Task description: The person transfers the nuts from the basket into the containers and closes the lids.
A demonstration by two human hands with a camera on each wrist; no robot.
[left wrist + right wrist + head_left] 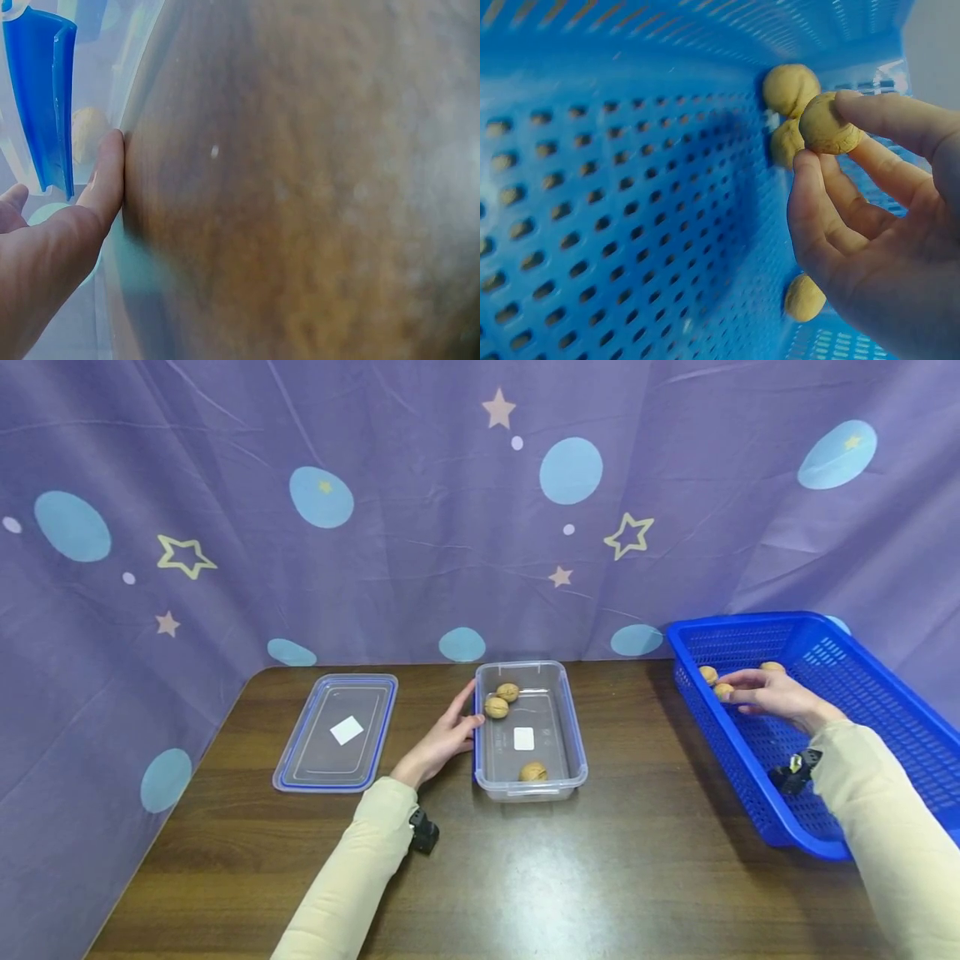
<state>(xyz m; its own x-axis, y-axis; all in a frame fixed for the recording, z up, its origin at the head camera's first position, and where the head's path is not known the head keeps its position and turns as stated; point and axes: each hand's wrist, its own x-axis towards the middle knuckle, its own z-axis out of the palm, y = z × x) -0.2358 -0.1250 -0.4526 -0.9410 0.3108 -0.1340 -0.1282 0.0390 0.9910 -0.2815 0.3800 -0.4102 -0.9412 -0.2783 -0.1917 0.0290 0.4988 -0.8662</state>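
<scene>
My left hand (442, 743) rests against the left wall of a clear plastic container (572, 727), fingers extended along its side; the left wrist view shows the fingertips (112, 150) touching the wall. Inside lie three walnuts, two at the back left (497, 707) and one near the front (533, 772). Over the blue basket (757, 785), my right hand (780, 697) pinches a walnut (829, 124) between thumb and fingertips. Beyond it in the right wrist view are two walnuts (790, 88) close together, and another (805, 298) lies lower down.
A clear lid with a blue seal (318, 752) lies on the wooden table (630, 860) left of the container. A patterned purple curtain (450, 585) hangs behind the table. The basket stands at the right, its high rim beside my right forearm.
</scene>
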